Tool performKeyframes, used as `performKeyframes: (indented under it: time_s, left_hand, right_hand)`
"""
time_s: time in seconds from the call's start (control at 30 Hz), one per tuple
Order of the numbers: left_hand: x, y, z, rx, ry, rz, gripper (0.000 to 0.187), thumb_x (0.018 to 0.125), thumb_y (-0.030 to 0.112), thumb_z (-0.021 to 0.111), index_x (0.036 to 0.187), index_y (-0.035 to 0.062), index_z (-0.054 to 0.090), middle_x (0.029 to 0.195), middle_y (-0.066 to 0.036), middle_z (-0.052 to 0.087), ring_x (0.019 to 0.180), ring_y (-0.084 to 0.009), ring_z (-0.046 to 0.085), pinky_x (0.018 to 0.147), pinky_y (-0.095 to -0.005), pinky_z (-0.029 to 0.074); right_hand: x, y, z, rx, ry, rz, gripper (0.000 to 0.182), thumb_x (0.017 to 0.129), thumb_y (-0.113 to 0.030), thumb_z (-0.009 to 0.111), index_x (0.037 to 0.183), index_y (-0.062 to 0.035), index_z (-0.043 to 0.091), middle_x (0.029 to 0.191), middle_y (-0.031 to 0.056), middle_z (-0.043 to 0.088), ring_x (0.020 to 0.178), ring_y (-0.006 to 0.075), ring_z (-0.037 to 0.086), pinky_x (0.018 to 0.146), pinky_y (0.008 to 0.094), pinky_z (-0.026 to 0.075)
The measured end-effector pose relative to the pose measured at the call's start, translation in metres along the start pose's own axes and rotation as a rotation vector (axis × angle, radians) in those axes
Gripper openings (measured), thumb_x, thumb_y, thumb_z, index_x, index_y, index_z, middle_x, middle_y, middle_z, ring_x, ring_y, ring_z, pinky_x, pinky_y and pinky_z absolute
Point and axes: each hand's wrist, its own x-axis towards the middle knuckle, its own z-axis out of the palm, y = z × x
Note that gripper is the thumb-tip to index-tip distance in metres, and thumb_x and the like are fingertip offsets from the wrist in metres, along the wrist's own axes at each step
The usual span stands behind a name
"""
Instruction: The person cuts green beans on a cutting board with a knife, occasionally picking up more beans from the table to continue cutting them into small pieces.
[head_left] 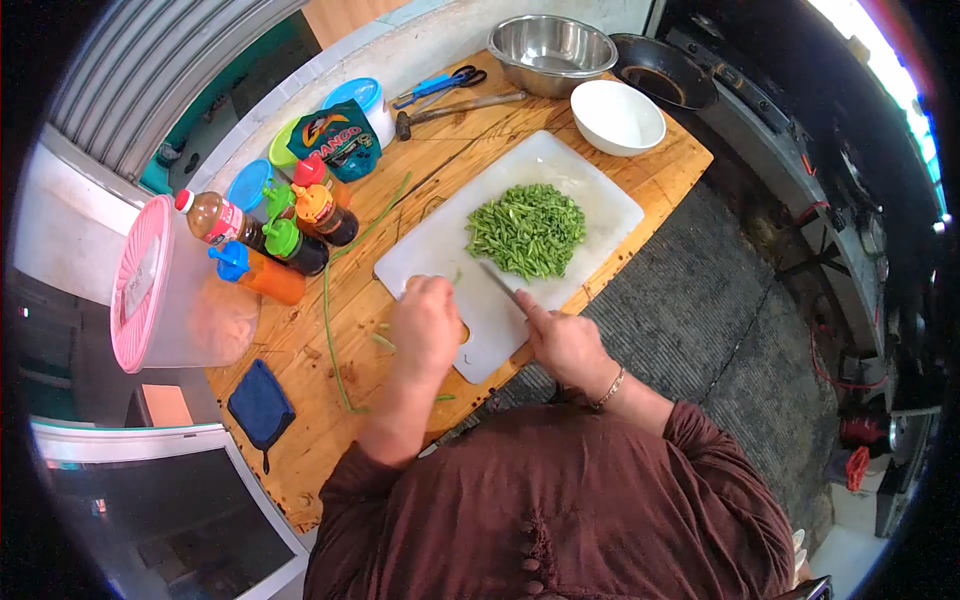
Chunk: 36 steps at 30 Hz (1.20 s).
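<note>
My right hand point(572, 350) is wrapped round the handle of a knife point(503, 285), its blade angled over the white cutting board point(420, 248). Beyond the blade lies a heap of chopped green vegetable point(527, 230). My left hand point(427, 322) hovers at the board's left edge, slightly blurred, with its fingers curled; whatever they may hold is hidden. A small green scrap point(458, 276) shows close to its fingertips. Cut stem bits point(383, 342) lie on the wood beside that hand.
Sauce bottles point(283, 243), a pink-lidded tub point(145, 285) and a green pouch point(340, 140) stand left on the wooden table point(300, 350). A long green stalk point(330, 320) lies there. Behind are a hammer point(460, 110), scissors point(440, 85), steel bowl point(553, 50), white bowl point(618, 118) and pan point(665, 75).
</note>
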Motion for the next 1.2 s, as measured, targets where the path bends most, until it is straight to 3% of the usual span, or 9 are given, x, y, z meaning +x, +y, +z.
performKeyframes:
  time_s: [0.2, 0.37, 0.4, 0.6, 1.0, 1.2]
  left_hand:
    - [-0.024, 0.007, 0.069, 0.028, 0.006, 0.094, 0.004, 0.077, 0.001, 0.066, 0.080, -0.0003, 0.064, 0.085, -0.017, 0.064, 0.080, -0.0372, 0.063, 0.074, -0.0455, 0.051]
    - [-0.021, 0.008, 0.070, -0.070, -0.047, -0.017, 0.009, 0.075, 0.001, 0.065, 0.084, -0.0026, 0.068, 0.087, -0.018, 0.066, 0.082, -0.0366, 0.064, 0.075, -0.0443, 0.052]
    - [-0.021, 0.007, 0.070, -0.093, -0.061, -0.040, 0.011, 0.075, 0.001, 0.065, 0.084, -0.0028, 0.069, 0.087, -0.018, 0.066, 0.083, -0.0365, 0.064, 0.075, -0.0439, 0.052]
    - [-0.024, 0.008, 0.075, -0.125, -0.066, -0.134, 0.014, 0.075, 0.001, 0.065, 0.088, -0.0018, 0.070, 0.086, -0.017, 0.067, 0.081, -0.0367, 0.065, 0.076, -0.0437, 0.053]
    - [-0.026, 0.012, 0.081, -0.052, -0.052, -0.114, 0.016, 0.079, 0.007, 0.064, 0.091, -0.0012, 0.071, 0.084, -0.018, 0.066, 0.080, -0.0375, 0.064, 0.072, -0.0456, 0.052]
    - [-0.035, 0.012, 0.077, -0.095, -0.142, -0.092, 0.016, 0.083, 0.008, 0.060, 0.091, -0.0017, 0.070, 0.083, -0.020, 0.064, 0.081, -0.0396, 0.063, 0.074, -0.0478, 0.051]
  right_hand:
    - [-0.001, 0.016, -0.002, 0.014, 0.025, 0.020, 0.050, 0.095, -0.023, 0.053, 0.144, -0.0150, 0.046, 0.079, 0.0169, 0.068, 0.070, 0.0368, 0.067, 0.064, 0.0475, 0.055]
    - [-0.017, 0.012, 0.014, 0.086, 0.057, -0.003, 0.051, 0.095, -0.019, 0.055, 0.145, -0.0169, 0.046, 0.084, 0.0204, 0.067, 0.070, 0.0388, 0.067, 0.063, 0.0473, 0.054]
    - [-0.020, 0.012, 0.016, 0.046, 0.056, -0.036, 0.059, 0.092, -0.018, 0.056, 0.149, -0.0153, 0.040, 0.083, 0.0183, 0.067, 0.067, 0.0372, 0.067, 0.060, 0.0470, 0.055]
    - [-0.020, 0.005, 0.016, -0.087, 0.072, -0.086, 0.067, 0.087, -0.016, 0.059, 0.150, -0.0084, 0.037, 0.084, 0.0171, 0.064, 0.067, 0.0342, 0.067, 0.059, 0.0443, 0.056]
    - [-0.016, 0.000, 0.027, -0.203, 0.070, -0.162, 0.067, 0.085, -0.010, 0.054, 0.149, -0.0026, 0.037, 0.079, 0.0154, 0.062, 0.065, 0.0311, 0.066, 0.057, 0.0412, 0.055]
    - [0.020, -0.011, 0.032, -0.245, 0.054, -0.102, 0.070, 0.085, -0.012, 0.058, 0.150, -0.0055, 0.035, 0.083, 0.0155, 0.065, 0.069, 0.0316, 0.067, 0.060, 0.0417, 0.055]
